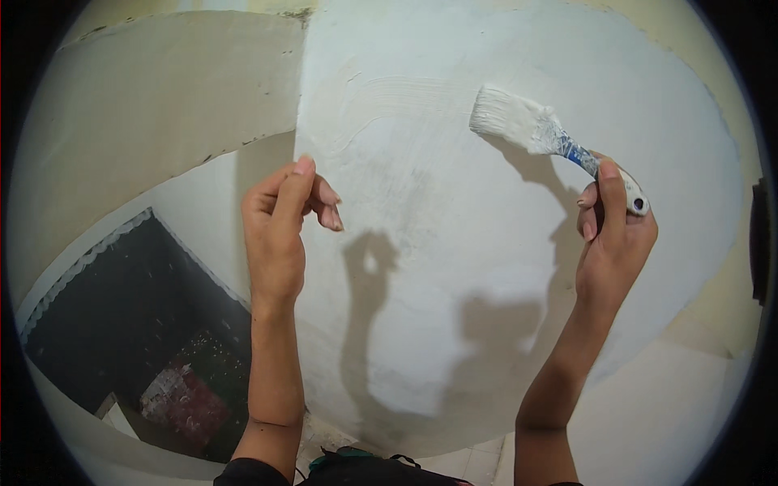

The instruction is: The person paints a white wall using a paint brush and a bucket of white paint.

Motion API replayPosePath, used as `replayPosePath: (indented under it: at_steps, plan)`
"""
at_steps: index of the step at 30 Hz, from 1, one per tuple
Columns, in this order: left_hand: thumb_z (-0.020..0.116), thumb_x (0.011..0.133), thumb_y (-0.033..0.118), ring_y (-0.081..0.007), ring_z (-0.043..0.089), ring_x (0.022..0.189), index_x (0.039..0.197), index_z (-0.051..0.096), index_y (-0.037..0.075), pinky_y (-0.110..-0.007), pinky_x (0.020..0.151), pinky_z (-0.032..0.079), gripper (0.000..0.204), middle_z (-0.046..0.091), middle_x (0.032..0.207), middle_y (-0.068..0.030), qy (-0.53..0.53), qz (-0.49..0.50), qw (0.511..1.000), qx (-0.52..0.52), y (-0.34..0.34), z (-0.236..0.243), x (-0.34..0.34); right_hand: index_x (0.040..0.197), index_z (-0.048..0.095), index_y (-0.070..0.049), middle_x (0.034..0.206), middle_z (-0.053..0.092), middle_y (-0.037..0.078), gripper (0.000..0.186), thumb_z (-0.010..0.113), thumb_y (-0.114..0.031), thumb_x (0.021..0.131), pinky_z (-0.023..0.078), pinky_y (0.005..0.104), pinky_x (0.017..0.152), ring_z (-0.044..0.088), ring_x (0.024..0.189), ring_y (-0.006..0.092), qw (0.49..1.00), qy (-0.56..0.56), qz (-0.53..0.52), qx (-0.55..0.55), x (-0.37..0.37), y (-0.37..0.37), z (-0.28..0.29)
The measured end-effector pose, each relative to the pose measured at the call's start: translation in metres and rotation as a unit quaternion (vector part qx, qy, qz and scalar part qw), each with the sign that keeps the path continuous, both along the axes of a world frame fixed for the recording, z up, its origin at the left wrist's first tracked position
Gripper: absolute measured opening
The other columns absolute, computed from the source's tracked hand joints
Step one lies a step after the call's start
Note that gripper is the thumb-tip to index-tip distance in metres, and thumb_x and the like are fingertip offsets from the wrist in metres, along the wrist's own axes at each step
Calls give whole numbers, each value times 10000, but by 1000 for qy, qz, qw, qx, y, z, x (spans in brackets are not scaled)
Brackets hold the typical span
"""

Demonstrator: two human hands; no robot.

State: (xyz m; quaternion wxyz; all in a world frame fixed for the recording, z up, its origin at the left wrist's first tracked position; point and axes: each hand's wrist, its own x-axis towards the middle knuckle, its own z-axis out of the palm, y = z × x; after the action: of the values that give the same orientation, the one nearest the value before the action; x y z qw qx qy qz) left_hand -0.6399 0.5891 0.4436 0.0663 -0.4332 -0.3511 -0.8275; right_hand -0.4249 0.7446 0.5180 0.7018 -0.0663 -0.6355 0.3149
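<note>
My right hand [613, 206] grips a wide paintbrush [519, 123] by the end of its handle. White paint coats the bristles and ferrule, and the blue and white handle is splattered too. The brush points left, its bristle edge close to the white-painted wall [454, 267]; whether it touches I cannot tell. My left hand [279, 202] is raised by the wall's left edge, thumb pressed to the index finger and the other fingers curled. Whatever it may pinch does not show. Wet, streaky brush marks run across the wall between the hands.
A beige curved wall section [178, 89] with a chipped lower edge borders the painted wall at upper left. Below it lies a dark panel [105, 300] with a scalloped white edge, beside a paint-smeared reddish patch [185, 405]. A dark object [759, 243] sits at the far right.
</note>
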Motion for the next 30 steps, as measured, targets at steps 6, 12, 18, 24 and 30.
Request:
replayPosePath:
  at_steps: [6,12,18,24,30]
  plan:
    - [484,1014,228,-137,529,542,692,582,3,-280,543,441,405,562,613,-69,42,-73,996,-18,25,4,48,991,676,43,698,644,43,291,622,-243,985,359,199,474,498,545,47,992,-21,127,2,-39,-7,6]
    - [535,993,164,-140,594,596,750,633,-40,-272,562,476,332,638,683,-88,152,-180,968,-89,51,7,86,864,673,11,652,607,18,315,626,-279,976,355,203,458,487,527,47,992,-13,126,-14,-44,19,11]
    - [541,1003,178,-128,587,583,734,642,-24,-270,556,485,352,641,676,-77,196,-230,947,-113,70,5,99,803,662,-12,593,552,1,311,633,-269,974,331,199,442,460,496,43,995,14,94,-38,20,46,16]
    - [541,1003,174,-125,588,583,722,637,-22,-271,547,483,355,639,657,-80,223,-264,933,-101,86,9,119,944,631,7,733,629,60,266,648,-258,970,371,207,465,519,558,65,995,25,87,-43,82,68,12]
    - [538,1001,152,-124,590,571,707,628,-20,-269,539,479,352,645,645,-80,233,-271,929,-93,90,9,130,1176,591,86,848,668,151,408,607,-279,994,488,237,522,614,622,129,992,8,118,41,113,69,-6]
